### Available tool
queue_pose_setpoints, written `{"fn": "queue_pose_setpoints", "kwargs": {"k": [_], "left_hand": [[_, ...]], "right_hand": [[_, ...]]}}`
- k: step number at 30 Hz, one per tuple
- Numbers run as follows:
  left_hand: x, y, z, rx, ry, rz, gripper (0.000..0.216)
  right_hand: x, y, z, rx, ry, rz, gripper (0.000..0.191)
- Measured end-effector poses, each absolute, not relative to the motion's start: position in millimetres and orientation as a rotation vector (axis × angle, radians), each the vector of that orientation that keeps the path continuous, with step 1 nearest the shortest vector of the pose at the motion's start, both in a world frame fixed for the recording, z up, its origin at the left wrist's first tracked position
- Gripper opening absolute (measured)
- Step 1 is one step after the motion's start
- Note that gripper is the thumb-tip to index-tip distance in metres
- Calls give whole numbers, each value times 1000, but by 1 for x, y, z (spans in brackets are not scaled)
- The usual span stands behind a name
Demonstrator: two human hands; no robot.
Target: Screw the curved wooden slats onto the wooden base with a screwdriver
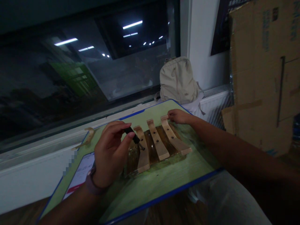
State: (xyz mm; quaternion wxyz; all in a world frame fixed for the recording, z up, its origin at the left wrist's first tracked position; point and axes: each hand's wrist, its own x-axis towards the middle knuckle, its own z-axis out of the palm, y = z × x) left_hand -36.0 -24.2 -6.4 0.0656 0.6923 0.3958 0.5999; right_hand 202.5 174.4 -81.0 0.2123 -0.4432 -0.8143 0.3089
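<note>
My left hand (114, 150) is closed round the black handle of a small screwdriver (133, 136). Its metal tip points down at the lower hole of the left curved wooden piece (143, 161). Beside that lie a middle wooden piece (158, 145) and a right wooden piece (175, 142), each with two dark holes and a bent far end. All three rest on a shiny brown sheet (150, 136). My right hand (179, 116) is at the far end of the right piece, fingers curled; what they hold, if anything, is hidden.
Under everything is a pale green board (178, 175) with a blue edge. Another wooden piece (88, 137) lies at its left edge, near a printed sheet (79, 172). Beyond stand a beige backpack (177, 79), a white radiator (215, 100) and large cardboard (257, 78) at right.
</note>
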Motion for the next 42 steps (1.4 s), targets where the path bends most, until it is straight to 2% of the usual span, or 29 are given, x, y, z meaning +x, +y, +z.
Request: {"fn": "queue_pose_setpoints", "kwargs": {"k": [4,8,24,30,36,42], "left_hand": [[-35,-25,-9,1943,1184,1740,27],[-36,-23,-8,2061,1098,1791,27],[-36,-25,-9,2081,1280,1780,27],[-34,-26,-8,2061,1152,1748,25],[-34,-27,-10,2033,1308,1790,24],[-32,-27,-9,2001,1086,1758,22]], "right_hand": [[203,175,-82,-1242,-2266,839,22],[203,175,-82,-1239,-2280,816,23],[203,175,-81,-1226,-2302,786,24],[203,175,-81,-1234,-2306,765,26],[203,174,-80,-1245,-2309,765,27],[203,177,-82,-1249,-2311,753,25]]}}
